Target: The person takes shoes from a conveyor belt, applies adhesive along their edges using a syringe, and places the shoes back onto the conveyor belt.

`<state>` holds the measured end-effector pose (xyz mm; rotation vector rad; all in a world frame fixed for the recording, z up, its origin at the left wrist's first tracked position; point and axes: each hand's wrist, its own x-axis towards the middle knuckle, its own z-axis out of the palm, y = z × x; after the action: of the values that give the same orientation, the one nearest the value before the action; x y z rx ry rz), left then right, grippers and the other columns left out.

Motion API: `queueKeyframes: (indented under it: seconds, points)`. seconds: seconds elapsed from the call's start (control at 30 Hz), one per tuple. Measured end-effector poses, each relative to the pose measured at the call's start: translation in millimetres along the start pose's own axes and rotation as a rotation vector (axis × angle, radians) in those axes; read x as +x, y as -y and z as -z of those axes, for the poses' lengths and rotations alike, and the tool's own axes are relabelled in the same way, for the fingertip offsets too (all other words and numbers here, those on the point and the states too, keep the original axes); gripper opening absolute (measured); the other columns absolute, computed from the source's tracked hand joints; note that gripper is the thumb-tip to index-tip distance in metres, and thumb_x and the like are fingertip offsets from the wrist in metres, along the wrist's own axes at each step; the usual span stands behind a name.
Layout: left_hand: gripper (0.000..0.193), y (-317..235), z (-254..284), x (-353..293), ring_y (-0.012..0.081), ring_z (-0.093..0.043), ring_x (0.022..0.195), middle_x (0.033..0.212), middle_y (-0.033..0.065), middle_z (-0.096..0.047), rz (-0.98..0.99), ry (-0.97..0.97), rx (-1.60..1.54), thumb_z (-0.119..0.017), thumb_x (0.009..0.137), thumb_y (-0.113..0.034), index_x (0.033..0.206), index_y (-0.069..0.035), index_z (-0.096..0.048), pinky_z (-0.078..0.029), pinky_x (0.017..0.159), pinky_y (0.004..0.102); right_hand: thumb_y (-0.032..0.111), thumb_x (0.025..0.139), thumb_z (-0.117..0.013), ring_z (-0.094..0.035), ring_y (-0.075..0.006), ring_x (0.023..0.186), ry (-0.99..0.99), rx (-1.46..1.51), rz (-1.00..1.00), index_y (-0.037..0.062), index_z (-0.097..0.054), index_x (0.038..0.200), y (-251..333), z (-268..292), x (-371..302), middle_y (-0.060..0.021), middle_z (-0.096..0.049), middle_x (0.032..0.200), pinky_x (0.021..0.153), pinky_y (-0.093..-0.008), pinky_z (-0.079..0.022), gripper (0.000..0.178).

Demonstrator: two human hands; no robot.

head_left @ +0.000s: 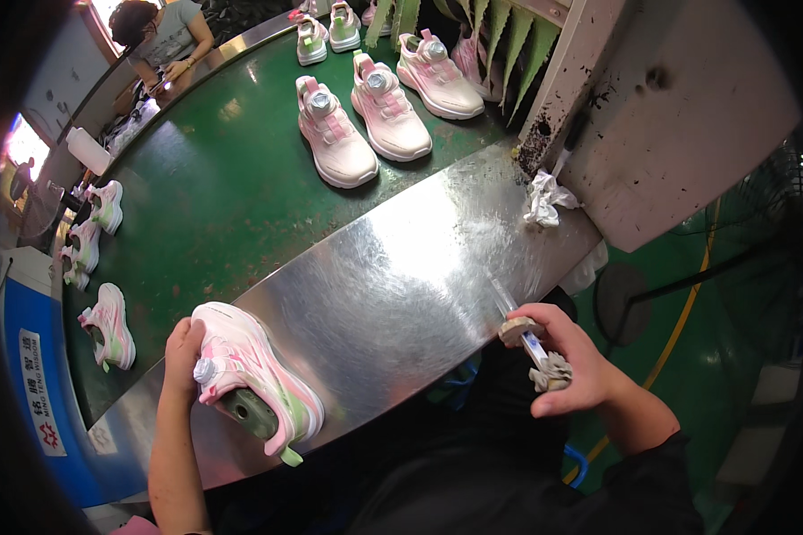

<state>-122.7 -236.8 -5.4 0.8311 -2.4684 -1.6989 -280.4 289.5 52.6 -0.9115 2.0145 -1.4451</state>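
Observation:
My left hand grips a pink and white sneaker by its side, over the near left end of the steel ledge. The sneaker has a round dial, green accents and a heel tab, and its toe points away from me. A dark green shoe last fills its opening. To the right, past the ledge's front edge, my right hand is closed on a slim tool. This tool has a clear narrow end, a blue and white barrel and tan, crumpled wads around it; its exact kind is unclear.
Several pink sneakers stand on the green conveyor belt beyond the ledge, with more along its left side. A crumpled white tissue lies beside a stained metal housing with green strip curtains. Another person sits at the far left.

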Motion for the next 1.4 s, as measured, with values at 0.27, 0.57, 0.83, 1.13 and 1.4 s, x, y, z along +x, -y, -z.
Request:
queueKeyframes:
  seconds: [0.27, 0.57, 0.83, 1.13, 1.4]
  points:
    - [0.055, -128.0, -120.7, -31.4, 0.0297, -0.064, 0.089, 0.101, 0.0201, -0.06, -0.36, 0.103, -0.767, -0.064, 0.078, -0.032, 0.117, 0.003, -0.044, -0.055, 0.078, 0.0424, 0.077, 0.047, -0.073, -0.051, -0.0146, 0.099, 0.115, 0.755, 0.11, 0.0021, -0.028, 0.135, 24.0, -20.4, 14.6, -0.0155, -0.05, 0.115, 0.075, -0.0216, -0.04, 0.124]
    - [0.056, -93.7, -143.3, -45.7, 0.0371, -0.064, 0.094, 0.104, 0.0224, -0.058, -0.477, 0.288, -1.139, -0.075, 0.069, -0.012, 0.114, -0.003, -0.043, -0.057, 0.079, 0.0477, 0.078, 0.065, -0.061, -0.052, -0.0285, 0.099, 0.312, 1.132, 0.393, -0.0058, -0.035, 0.13, 72.1, -62.3, 58.4, -0.0245, -0.05, 0.112, 0.086, -0.0374, -0.044, 0.109]
    - [0.061, -95.0, -140.4, -51.4, 0.0373, -0.06, 0.104, 0.109, 0.0251, -0.057, -0.585, 0.395, -1.079, -0.077, 0.065, -0.003, 0.117, -0.004, -0.045, -0.052, 0.087, 0.0472, 0.066, 0.082, -0.054, -0.055, -0.0346, 0.098, 0.358, 0.955, 0.204, 0.0036, -0.047, 0.12, 109.7, -68.9, 67.5, -0.0252, -0.06, 0.101, 0.088, -0.0482, -0.038, 0.074]
    - [0.061, -100.6, -138.4, -53.0, 0.0365, -0.061, 0.102, 0.107, 0.024, -0.058, -0.673, 0.448, -1.025, -0.079, 0.063, 0.0, 0.115, -0.004, -0.046, -0.053, 0.087, 0.0458, 0.064, 0.082, -0.054, -0.057, -0.0326, 0.097, 0.379, 0.884, 0.219, 0.0045, -0.047, 0.119, 112.7, -76.6, 75.1, -0.0216, -0.061, 0.102, 0.085, -0.0466, -0.039, 0.071]
    - [0.065, -100.8, -136.3, -56.3, 0.0358, -0.061, 0.103, 0.105, 0.0245, -0.058, -0.764, 0.427, -0.929, -0.078, 0.06, 0.004, 0.116, -0.004, -0.046, -0.053, 0.088, 0.0444, 0.066, 0.083, -0.053, -0.055, -0.0328, 0.097, 0.365, 0.834, 0.181, 0.0041, -0.048, 0.12, 118.8, -76.7, 72.3, -0.0252, -0.061, 0.103, 0.082, -0.0451, -0.04, 0.072]
